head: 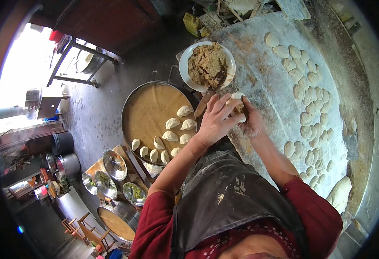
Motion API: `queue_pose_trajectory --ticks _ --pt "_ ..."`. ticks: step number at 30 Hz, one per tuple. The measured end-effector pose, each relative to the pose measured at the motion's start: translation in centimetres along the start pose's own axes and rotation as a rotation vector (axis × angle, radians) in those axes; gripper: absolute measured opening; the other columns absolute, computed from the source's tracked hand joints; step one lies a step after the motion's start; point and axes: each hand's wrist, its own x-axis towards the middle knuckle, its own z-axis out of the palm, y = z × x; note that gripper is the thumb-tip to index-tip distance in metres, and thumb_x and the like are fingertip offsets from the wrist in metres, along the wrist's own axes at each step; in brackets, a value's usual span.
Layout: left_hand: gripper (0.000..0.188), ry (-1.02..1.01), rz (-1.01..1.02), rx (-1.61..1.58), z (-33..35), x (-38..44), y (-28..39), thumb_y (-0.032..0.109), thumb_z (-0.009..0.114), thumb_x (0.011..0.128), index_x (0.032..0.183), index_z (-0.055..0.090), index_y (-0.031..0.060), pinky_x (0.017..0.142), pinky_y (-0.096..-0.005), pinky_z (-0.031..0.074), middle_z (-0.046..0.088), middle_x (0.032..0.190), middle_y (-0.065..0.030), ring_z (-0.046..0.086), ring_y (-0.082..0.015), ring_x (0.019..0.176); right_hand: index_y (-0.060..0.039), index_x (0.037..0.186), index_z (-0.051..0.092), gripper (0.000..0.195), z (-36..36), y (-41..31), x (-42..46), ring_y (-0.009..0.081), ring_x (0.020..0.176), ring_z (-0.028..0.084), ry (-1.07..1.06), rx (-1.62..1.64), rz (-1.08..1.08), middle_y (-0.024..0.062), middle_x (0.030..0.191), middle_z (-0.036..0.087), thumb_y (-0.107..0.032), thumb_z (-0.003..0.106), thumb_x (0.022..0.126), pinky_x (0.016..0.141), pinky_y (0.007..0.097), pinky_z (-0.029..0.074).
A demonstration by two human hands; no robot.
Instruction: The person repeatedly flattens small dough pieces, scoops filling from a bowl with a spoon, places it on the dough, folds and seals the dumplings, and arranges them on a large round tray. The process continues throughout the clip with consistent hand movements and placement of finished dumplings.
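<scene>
Between both hands is a piece of dough wrapped around brown filling [238, 108], with the filling showing in the middle. My right hand [252, 121] cups the dough from the right and below. The fingers of my left hand [217, 118] lie over its left side. Just beyond the hands, a white plate [183, 66] holds a mound of brown filling [208, 63]. A wooden-looking handle [204, 103] lies beside my left fingers, below the plate. To the left, a round steamer tray with a tan cloth [150, 106] carries several folded dumplings [172, 123].
Many flattened dough pieces [306, 97] cover the right side of the floured table [273, 84]. A large dough lump [340, 194] sits at its near right corner. Metal bowls [115, 164] stand on a board at lower left, above another cloth-lined steamer [116, 223].
</scene>
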Motion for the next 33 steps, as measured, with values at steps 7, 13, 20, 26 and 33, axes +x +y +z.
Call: queue_pose_trajectory --ticks 7,13,20,26,33 --pt "0.032 0.156 -0.500 -0.743 -1.4 1.8 1.1 0.007 0.067 0.084 0.115 0.068 0.0052 0.103 -0.0374 0.038 0.055 0.132 -0.0119 0.048 -0.0255 0.125 -0.0025 0.123 0.054 0.044 2.1 -0.7 -3.9 0.0113 0.090 0.060 -0.287 -0.704 -0.554 0.0015 0.101 0.062 -0.038 0.054 0.097 0.064 0.0271 0.052" --pt "0.087 0.340 -0.750 -1.517 -0.7 0.8 4.1 0.022 0.074 0.084 0.151 0.023 0.0030 0.110 -0.0361 0.031 0.039 0.147 -0.0123 0.040 -0.0214 0.133 -0.0019 0.120 0.055 0.039 2.3 -0.3 -4.0 0.0121 0.092 0.060 -0.223 -0.423 -0.396 0.0033 0.102 0.063 -0.032 0.055 0.096 0.080 0.0277 0.049" --pt "0.074 0.314 -0.660 -1.137 1.6 -1.0 3.5 0.035 0.061 0.094 0.149 0.026 0.0003 0.110 -0.0330 0.030 0.043 0.145 -0.0107 0.039 -0.0186 0.133 -0.0022 0.117 0.057 0.033 4.3 2.0 -4.4 0.0130 0.095 0.060 -0.121 -0.049 -0.319 0.0045 0.107 0.063 -0.029 0.049 0.101 0.083 0.0280 0.048" --pt "0.042 0.475 -0.547 -0.593 0.0 -0.4 3.9 0.023 0.050 0.097 0.131 0.054 -0.0014 0.111 -0.0392 0.030 0.049 0.141 -0.0172 0.046 -0.0290 0.128 -0.0026 0.108 0.062 0.027 3.9 3.3 -3.4 0.0111 0.088 0.058 -0.187 -0.444 -0.616 0.0037 0.098 0.064 -0.025 0.048 0.102 0.079 0.0272 0.048" --pt "0.029 0.473 -0.627 -0.478 -0.9 -2.2 3.7 0.012 0.054 0.093 0.116 0.064 -0.0032 0.107 -0.0424 0.034 0.062 0.126 -0.0166 0.052 -0.0304 0.122 0.0010 0.108 0.062 0.029 4.9 3.4 -4.3 0.0117 0.084 0.059 -0.060 -1.032 -0.713 0.0045 0.092 0.066 -0.024 0.049 0.102 0.075 0.0273 0.049"
